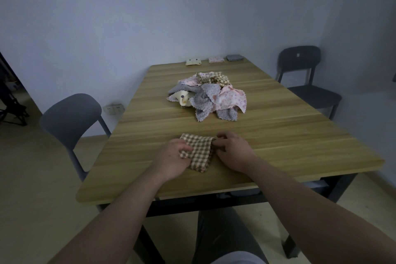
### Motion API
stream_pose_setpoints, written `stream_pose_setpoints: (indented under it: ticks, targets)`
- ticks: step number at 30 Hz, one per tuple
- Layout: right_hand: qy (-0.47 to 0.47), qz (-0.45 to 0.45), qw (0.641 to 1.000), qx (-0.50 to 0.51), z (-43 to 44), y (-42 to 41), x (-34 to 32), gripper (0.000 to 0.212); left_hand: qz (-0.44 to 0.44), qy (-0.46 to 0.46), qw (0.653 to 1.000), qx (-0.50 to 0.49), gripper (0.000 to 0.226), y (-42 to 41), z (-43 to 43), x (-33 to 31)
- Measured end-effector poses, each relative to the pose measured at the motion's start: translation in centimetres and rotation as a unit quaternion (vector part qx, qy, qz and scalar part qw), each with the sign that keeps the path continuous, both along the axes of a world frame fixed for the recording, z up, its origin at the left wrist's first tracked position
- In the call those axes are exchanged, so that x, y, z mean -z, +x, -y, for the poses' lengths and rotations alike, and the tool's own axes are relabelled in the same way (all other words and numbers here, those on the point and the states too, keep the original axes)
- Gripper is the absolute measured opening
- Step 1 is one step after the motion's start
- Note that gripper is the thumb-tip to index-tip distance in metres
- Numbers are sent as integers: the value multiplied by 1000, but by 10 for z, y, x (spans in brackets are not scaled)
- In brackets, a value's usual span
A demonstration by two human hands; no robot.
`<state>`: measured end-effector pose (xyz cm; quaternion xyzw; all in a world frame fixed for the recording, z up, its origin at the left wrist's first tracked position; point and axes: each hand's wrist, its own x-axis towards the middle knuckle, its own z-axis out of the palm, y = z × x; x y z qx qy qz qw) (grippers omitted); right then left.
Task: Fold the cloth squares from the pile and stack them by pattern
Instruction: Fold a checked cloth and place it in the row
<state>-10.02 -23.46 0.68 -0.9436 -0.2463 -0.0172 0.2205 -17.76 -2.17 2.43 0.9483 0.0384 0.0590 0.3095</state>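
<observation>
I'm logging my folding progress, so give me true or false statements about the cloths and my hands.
1. The left hand and right hand both grip the checked cloth. True.
2. The cloth pile lies on the floor. False: it sits on the table.
3. A cream stack, pink stack and grey stack sit at the table's far edge. True.
4. The checked cloth rests on the pink stack. False: it is near the front edge.

My left grip (171, 156) and right grip (232, 152) are bare, like both forearms (120, 210); I wear dark grey trousers (222, 233), with a pale grey shirt hem (237, 259).
</observation>
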Motion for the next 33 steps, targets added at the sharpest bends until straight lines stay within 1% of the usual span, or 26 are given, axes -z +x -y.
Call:
stream_pose_setpoints:
  ticks: [4, 6, 8, 10, 12, 13, 15, 17, 18, 20, 22, 24, 26, 28, 29, 30, 32, 33]
  targets:
    - [-7, -29, 1000, 7, 0, -1, -3, 37, -25, 140, 990, 18, 41, -4, -3, -10]
    - [10, -35, 999, 27, -1, -1, -4, 37, -39, 183, 982, 12, 46, -5, -6, -16]
    - [14, -22, 999, 41, 0, -2, -4, 37, -30, 185, 982, 3, 48, -3, -7, -21]
    - [6, 1, 999, 36, -1, -3, -4, 37, 6, 180, 984, -1, 43, 4, -6, -22]
    - [-9, 3, 999, 34, -3, -3, -3, 37, 38, 183, 982, 16, 40, 16, -4, -21]
    - [-11, -1, 999, 44, -5, -2, -2, 38, 39, 186, 981, 33, 41, 22, -2, -19]
    - [24, -4, 996, 87, -8, -2, -2, 38, 12, 208, 975, 71, 50, 30, 0, -15]
    - [72, 31, 990, 120, -13, -4, -3, 38, -30, 231, 967, 106, 57, 35, 1, -8]
    - [81, 52, 989, 111, -16, -6, -4, 39, -44, 236, 964, 117, 59, 36, 0, -4]
    - [56, 59, 995, 49, -23, -10, -6, 45, -73, 232, 962, 124, 61, 40, -3, 7]
    - [-17, 34, 999, -9, -27, -13, -6, 51, -95, 219, 964, 116, 62, 42, -6, 16]
    - [-83, 4, 996, -25, -29, -13, -2, 51, -117, 213, 962, 123, 62, 44, -8, 19]
    - [-68, 2, 998, 4, -31, -12, -3, 46, -101, 195, 967, 127, 58, 52, -10, 14]
    - [-10, 18, 997, 70, -34, -14, -11, 43, -29, 179, 978, 102, 45, 55, -11, 2]
    - [-11, 23, 995, 97, -36, -11, -15, 42, 5, 177, 980, 87, 38, 60, -13, -3]
    - [-32, 23, 993, 110, -39, -6, -18, 42, 20, 186, 979, 82, 33, 67, -15, -7]
    - [-74, -4, 992, 103, -43, 2, -19, 40, 10, 219, 971, 96, 31, 76, -18, -10]
    - [-82, -28, 992, 94, -49, 11, -19, 34, -15, 220, 969, 110, 32, 86, -23, -9]
